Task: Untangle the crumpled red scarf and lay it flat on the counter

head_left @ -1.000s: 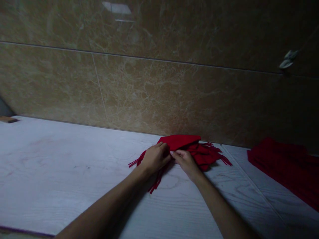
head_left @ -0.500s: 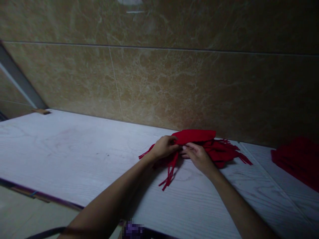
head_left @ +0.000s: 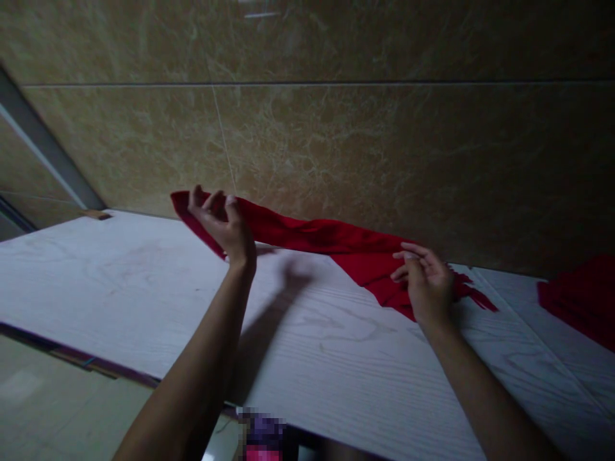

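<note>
A red fringed cloth (head_left: 327,240) stretches in a long band above the white wood-grain table (head_left: 120,282). My left hand (head_left: 223,221) is raised off the table at the band's left end, fingers curled round the cloth there. My right hand (head_left: 425,282) is lower, at the cloth's right part near its fringe (head_left: 473,296), with fingers bent and pinching the fabric. The cloth's right end rests on the table.
A brown marble-tiled wall (head_left: 336,128) rises right behind the table. A pile of more red cloth (head_left: 581,298) lies at the far right. The table's near edge (head_left: 72,358) runs along the lower left, floor below it. A small wooden block (head_left: 96,214) sits at the back left.
The cloth was a folded bundle under both hands. My left hand has lifted one end up and to the left, pulling the cloth out long, and my right hand has shifted right.
</note>
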Tool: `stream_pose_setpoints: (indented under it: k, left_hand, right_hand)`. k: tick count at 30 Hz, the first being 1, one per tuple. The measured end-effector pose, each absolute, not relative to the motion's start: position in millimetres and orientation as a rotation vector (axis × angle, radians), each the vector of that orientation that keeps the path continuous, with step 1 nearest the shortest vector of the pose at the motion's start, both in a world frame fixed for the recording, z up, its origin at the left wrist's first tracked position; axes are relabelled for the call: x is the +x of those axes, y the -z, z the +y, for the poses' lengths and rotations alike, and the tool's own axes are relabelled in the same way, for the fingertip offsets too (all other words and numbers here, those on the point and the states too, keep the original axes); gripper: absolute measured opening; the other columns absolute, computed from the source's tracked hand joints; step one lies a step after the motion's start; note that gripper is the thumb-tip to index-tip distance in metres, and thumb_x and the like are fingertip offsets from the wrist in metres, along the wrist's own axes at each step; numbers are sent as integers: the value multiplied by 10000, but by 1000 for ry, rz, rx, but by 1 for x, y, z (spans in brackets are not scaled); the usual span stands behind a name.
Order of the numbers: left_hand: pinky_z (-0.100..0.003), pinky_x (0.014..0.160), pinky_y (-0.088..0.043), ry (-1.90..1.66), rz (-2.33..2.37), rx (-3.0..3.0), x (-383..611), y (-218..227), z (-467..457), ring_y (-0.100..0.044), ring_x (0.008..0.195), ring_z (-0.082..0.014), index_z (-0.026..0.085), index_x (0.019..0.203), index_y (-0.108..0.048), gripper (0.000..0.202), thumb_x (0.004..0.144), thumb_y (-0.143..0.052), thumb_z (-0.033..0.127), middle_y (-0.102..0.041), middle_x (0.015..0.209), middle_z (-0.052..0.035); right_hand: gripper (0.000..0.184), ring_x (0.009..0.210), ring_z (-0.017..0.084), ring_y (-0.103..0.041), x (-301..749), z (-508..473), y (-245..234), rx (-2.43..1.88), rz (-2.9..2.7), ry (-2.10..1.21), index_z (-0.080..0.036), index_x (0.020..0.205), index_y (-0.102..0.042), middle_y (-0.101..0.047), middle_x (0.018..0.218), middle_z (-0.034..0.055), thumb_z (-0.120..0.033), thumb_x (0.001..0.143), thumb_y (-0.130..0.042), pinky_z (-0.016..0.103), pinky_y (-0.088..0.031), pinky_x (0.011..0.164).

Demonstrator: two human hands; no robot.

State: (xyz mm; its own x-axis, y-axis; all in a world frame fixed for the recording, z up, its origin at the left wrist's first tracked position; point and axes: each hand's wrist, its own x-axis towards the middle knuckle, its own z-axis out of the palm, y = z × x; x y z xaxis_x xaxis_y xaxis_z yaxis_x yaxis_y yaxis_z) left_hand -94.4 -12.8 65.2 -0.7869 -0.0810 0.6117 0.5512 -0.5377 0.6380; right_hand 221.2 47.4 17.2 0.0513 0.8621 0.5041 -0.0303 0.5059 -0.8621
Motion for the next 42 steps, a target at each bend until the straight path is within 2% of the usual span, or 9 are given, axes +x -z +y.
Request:
stream_pose_setpoints:
  k: [4, 7, 9, 15, 22, 24, 29, 36, 42]
  left_hand:
    - [-337, 854, -530, 1737, -1724, -1977, -28, -30, -5, -676, 937, -200, 179, 1124, -653, 355, 980, -510, 470, -716, 1058, -87]
    - [-472, 973, -492, 806, -1861, -2527, 24, -6, -2, -614, 1171, -333, 212, 1353, -589, 724, 792, -701, 655, -651, 1313, -147]
    - [-472, 996, -473, 587, -1895, -2495, 42, 1, -2, -612, 1179, -325, 232, 1355, -597, 584, 884, -634, 576, -661, 1297, -133]
    - [-328, 781, -502, 865, -2103, -2413, 24, -2, 8, -693, 875, -235, 202, 963, -730, 227, 933, -552, 340, -755, 968, -75]
    - [-218, 564, -388, 2561, -1749, -400, -100, -41, 0, -486, 585, -101, 154, 1088, -548, 204, 910, -456, 192, -554, 750, 33]
    - [-204, 611, -394, 2516, -1597, -248, -124, -56, -10, -488, 661, -92, 171, 1225, -429, 299, 950, -323, 125, -528, 851, 24]
    - [-246, 724, -461, 2206, -1586, -1214, -72, -51, -12, -579, 757, -125, 168, 987, -585, 123, 935, -499, 239, -599, 835, -4]
    - [-496, 989, -470, 554, -1770, -2645, 45, 2, -2, -601, 1173, -315, 247, 1252, -671, 458, 915, -616, 551, -658, 1259, -110]
    - [-376, 931, -488, 833, -1823, -2616, 33, 5, 7, -654, 1012, -226, 207, 1057, -677, 209, 985, -516, 319, -717, 1071, -64]
  right_hand:
    - [237, 461, 84, -581, 219, 47, -16, -805, -1376, -815, -194, 1000, -682, -723, 834, 14, -360, 834, -649, 229, -463, 451]
    - [245, 454, 82, -573, 218, 46, -17, -819, -1372, -814, -194, 1006, -680, -724, 849, 20, -362, 831, -646, 229, -463, 439]
    - [246, 449, 78, -561, 219, 47, -17, -818, -1370, -805, -193, 1007, -681, -723, 851, 20, -357, 827, -642, 227, -462, 431]
    - [256, 458, 79, -554, 221, 50, -14, -833, -1364, -807, -195, 1020, -688, -725, 857, 24, -357, 824, -651, 221, -461, 426]
    - [222, 436, 59, -467, 222, 53, -14, -816, -1329, -763, -191, 1001, -693, -711, 840, 20, -313, 822, -646, 203, -353, 384]
    - [220, 443, 63, -471, 222, 54, -15, -817, -1335, -741, -191, 1000, -695, -709, 837, 22, -310, 824, -639, 207, -358, 392]
    - [219, 440, 71, -471, 220, 54, -13, -816, -1355, -721, -190, 993, -688, -708, 829, 25, -309, 819, -631, 220, -365, 396]
    - [209, 434, 69, -471, 222, 55, -14, -826, -1363, -702, -197, 987, -682, -699, 813, 10, -308, 815, -640, 217, -354, 391]
    - [196, 433, 66, -465, 223, 55, -14, -833, -1340, -716, -200, 974, -676, -694, 814, 6, -308, 815, -638, 215, -354, 391]
